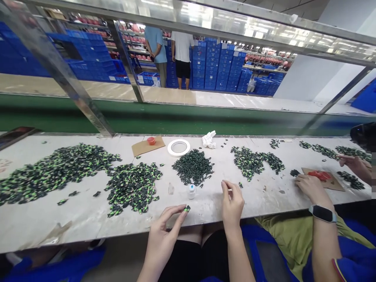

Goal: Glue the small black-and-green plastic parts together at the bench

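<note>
Between thumb and forefinger, my left hand (pixel 166 225) pinches a small black-and-green piece (pixel 187 208) above the table's front edge. My right hand (pixel 233 201) is closed in a loose pinch to the right; anything in its fingertips is too small to make out. A small white bottle with a blue tip (pixel 192 191) stands just beyond the held piece. Behind the bottle lies a heap of small dark pieces (pixel 194 166). A heap of black-and-green pieces (pixel 133 186) is left of it, and another such heap (pixel 248 162) lies beyond my right hand.
A larger black-and-green heap (pixel 58 170) spreads at the far left. Behind are cardboard with a red cap (pixel 150 140), a tape roll (pixel 179 147) and crumpled white paper (pixel 208 140). At right, a co-worker's hand (pixel 313 188) is over cardboard (pixel 337 184). Metal posts (pixel 126 62) rise behind.
</note>
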`<state>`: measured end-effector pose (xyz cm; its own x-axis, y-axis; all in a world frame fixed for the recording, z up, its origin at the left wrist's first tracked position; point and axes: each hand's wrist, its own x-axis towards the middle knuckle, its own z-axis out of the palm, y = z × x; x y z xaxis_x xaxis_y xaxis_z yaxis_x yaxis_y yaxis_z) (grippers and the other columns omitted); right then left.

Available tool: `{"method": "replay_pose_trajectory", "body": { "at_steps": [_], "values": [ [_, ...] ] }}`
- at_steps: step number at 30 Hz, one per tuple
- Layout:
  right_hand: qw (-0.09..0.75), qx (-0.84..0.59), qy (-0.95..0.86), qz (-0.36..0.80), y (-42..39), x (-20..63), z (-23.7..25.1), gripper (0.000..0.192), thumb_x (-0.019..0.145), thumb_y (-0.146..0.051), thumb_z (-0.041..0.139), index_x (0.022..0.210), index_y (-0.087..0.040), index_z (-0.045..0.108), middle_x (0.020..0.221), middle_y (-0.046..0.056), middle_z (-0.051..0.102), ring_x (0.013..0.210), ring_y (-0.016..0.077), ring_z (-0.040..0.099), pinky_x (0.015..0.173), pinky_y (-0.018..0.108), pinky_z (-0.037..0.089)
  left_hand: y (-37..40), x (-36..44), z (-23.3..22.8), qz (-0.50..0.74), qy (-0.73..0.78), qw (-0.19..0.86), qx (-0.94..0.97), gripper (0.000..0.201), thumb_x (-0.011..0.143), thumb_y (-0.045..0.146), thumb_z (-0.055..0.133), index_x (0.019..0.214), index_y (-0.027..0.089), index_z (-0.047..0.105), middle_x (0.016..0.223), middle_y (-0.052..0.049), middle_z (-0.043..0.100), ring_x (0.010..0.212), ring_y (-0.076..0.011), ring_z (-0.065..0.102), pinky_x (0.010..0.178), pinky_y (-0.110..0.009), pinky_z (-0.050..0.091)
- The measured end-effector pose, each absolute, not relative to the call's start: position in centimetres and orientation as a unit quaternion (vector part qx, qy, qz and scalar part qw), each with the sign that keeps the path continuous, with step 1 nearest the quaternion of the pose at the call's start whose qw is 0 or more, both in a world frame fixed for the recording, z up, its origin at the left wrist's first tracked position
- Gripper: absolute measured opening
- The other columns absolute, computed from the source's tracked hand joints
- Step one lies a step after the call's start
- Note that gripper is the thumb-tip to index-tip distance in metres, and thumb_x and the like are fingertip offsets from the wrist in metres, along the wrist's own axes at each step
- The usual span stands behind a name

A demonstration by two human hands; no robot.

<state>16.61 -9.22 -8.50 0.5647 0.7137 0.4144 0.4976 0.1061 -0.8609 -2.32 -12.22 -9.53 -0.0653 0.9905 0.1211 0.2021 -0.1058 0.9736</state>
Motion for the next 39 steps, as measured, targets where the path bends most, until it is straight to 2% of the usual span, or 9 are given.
{"method": "replay_pose_trajectory", "body": {
  "at_steps": [2,5,11,23,33,36,39],
  "values": [
    [0.608,-0.660,-0.420,0.136,-11.0,15.5,-7.9,0.030,0.087,-0.043,0.055,0.084,-0.017,0.069,0.079,0.009,0.070,0.070,0.0190,0.063,0.062,0.030,0.051,-12.1,-1.5,-8.5,0.496,0.525,0.398,0.566,0.025,0.078,0.043,0.066,0.083,0.021,0.074,0.088,-0.007,0.074,0.087,-0.0224,0.070,0.079,-0.031,0.059],
    [0.596,-0.652,-0.420,0.208,-12.7,14.3,-7.3,0.030,0.087,-0.043,0.056,0.086,-0.016,0.070,0.076,0.008,0.071,0.062,0.0171,0.064,0.057,0.028,0.052,-11.7,-0.3,-7.2,0.499,0.506,0.383,0.590,0.020,0.080,0.038,0.064,0.085,0.021,0.074,0.088,-0.007,0.074,0.086,-0.0218,0.069,0.079,-0.032,0.058],
    [0.550,-0.617,-0.489,0.280,-13.3,14.0,-6.9,0.026,0.087,-0.040,0.057,0.084,-0.018,0.070,0.077,0.007,0.071,0.071,0.0193,0.068,0.065,0.028,0.055,-11.4,0.7,-6.6,0.499,0.489,0.344,0.628,0.017,0.085,0.029,0.060,0.091,0.023,0.074,0.088,-0.007,0.074,0.086,-0.0217,0.068,0.078,-0.035,0.058],
    [0.531,-0.602,-0.517,0.298,-13.1,13.9,-7.0,0.023,0.088,-0.035,0.057,0.079,-0.019,0.071,0.076,0.005,0.069,0.066,0.0164,0.064,0.060,0.025,0.052,-11.2,0.8,-6.9,0.473,0.487,0.405,0.613,0.016,0.083,0.030,0.062,0.088,0.022,0.074,0.088,-0.007,0.073,0.088,-0.0219,0.068,0.080,-0.034,0.058],
    [0.539,-0.575,-0.600,0.135,-13.4,14.2,-7.2,0.017,0.091,-0.024,0.052,0.077,-0.020,0.061,0.068,0.002,0.061,0.062,0.0150,0.056,0.053,0.025,0.046,-10.8,1.9,-6.8,0.450,0.490,0.488,0.565,0.017,0.077,0.031,0.065,0.084,0.019,0.074,0.087,-0.007,0.075,0.085,-0.0217,0.070,0.077,-0.031,0.057],
    [0.541,-0.571,-0.599,0.149,-13.4,14.3,-7.0,0.018,0.091,-0.023,0.052,0.074,-0.020,0.059,0.068,0.002,0.061,0.063,0.0150,0.056,0.053,0.025,0.047,-10.8,2.0,-6.7,0.451,0.493,0.473,0.573,0.015,0.077,0.028,0.063,0.083,0.019,0.073,0.084,-0.006,0.074,0.081,-0.0206,0.069,0.074,-0.030,0.057],
    [0.517,-0.573,-0.599,0.215,-13.7,14.9,-6.4,0.017,0.091,-0.025,0.052,0.078,-0.020,0.062,0.074,0.004,0.063,0.071,0.0164,0.060,0.058,0.025,0.050,-10.9,1.7,-6.3,0.454,0.479,0.445,0.605,0.014,0.079,0.026,0.061,0.084,0.020,0.072,0.084,-0.006,0.073,0.082,-0.0199,0.068,0.075,-0.031,0.056]
  ]
}}
